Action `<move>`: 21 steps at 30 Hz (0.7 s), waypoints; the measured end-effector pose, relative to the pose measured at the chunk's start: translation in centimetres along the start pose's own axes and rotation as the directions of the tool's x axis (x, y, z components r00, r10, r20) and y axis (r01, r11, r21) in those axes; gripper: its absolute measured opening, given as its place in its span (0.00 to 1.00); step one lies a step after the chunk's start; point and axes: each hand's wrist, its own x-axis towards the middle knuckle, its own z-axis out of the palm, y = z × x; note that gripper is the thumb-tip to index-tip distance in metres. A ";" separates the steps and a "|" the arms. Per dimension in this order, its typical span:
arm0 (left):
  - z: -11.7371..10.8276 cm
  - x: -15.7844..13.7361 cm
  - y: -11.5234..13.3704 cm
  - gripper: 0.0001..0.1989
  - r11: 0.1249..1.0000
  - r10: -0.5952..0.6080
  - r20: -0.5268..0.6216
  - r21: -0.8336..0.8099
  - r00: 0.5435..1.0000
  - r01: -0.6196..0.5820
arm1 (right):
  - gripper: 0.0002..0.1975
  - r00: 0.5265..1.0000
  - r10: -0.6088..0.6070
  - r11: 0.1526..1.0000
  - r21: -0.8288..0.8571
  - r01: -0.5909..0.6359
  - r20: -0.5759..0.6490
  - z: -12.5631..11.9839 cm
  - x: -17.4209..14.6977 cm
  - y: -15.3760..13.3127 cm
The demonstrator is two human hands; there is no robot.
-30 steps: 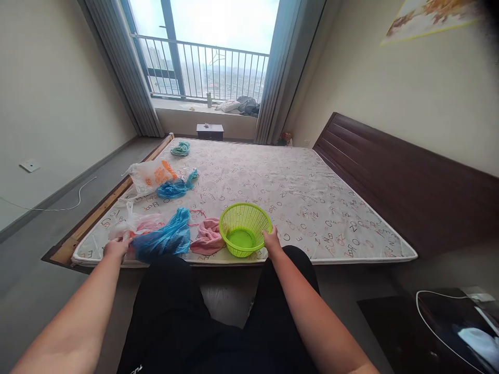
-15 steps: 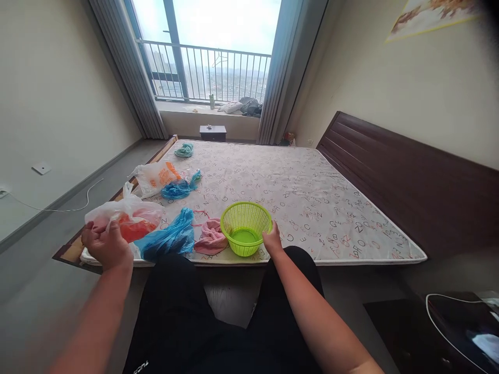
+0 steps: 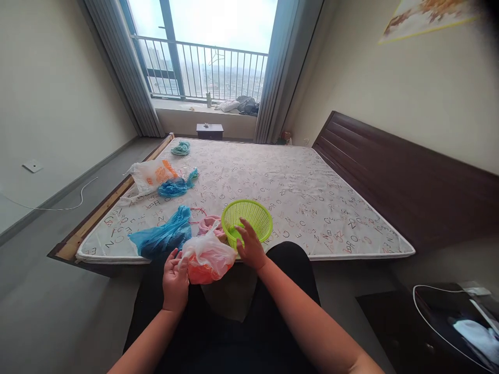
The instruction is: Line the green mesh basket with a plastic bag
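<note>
A white plastic bag [image 3: 210,254] with something red-orange showing through hangs above my lap. My left hand [image 3: 175,280] is closed on its left side. Fingers apart, my right hand [image 3: 249,243] hovers at the bag's right, in front of the green plastic basket [image 3: 255,213], and appears to hold nothing. The basket stands on the mattress close to its front edge. Partly hidden behind the bag lies a pink cloth [image 3: 210,225]. Left of it is a blue plastic bag [image 3: 163,234].
Farther back on the mattress [image 3: 296,202] lie a white bag with orange print [image 3: 154,174], another blue bag [image 3: 173,187] and a teal bundle [image 3: 181,148]. A dark headboard [image 3: 390,166] rises at the right. A dark cabinet [image 3: 393,317] with a white cable stands at lower right.
My left hand has brought the white bag from the mattress's left corner to above my lap. My right hand has let go of the basket's rim and moved left, fingers spread.
</note>
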 end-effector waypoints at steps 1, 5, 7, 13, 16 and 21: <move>0.1 -0.2 -0.3 0.23 0.999 0.008 0.046 0.033 0.999 -0.009 | 0.26 0.996 -0.048 0.997 0.069 0.043 0.081 1.0 -0.4 -1.4; 0.4 -0.2 -1.5 0.24 0.981 0.047 0.240 0.170 0.970 -0.090 | 0.36 0.951 0.148 0.957 0.201 -0.207 0.272 5.6 -2.3 -4.2; 0.5 -0.1 -1.9 0.24 0.977 0.013 0.372 0.193 0.928 -0.091 | 0.40 0.911 0.198 0.931 0.221 -0.290 0.362 6.9 -3.0 -3.9; 0.6 0.8 -2.1 0.24 0.945 -0.112 0.571 0.314 0.813 -0.091 | 0.29 0.837 0.179 0.936 0.172 -0.307 0.517 6.7 -2.6 -1.1; 0.8 1.2 -2.1 0.22 0.879 0.045 0.577 0.366 0.815 -0.307 | 0.23 0.859 0.121 0.946 0.205 -0.252 0.498 6.1 -1.8 -1.0; 1.0 1.0 -2.4 0.22 0.738 0.161 0.678 0.400 0.717 -0.544 | 0.20 0.819 -0.026 0.984 0.158 -0.080 0.573 4.4 -0.9 -1.9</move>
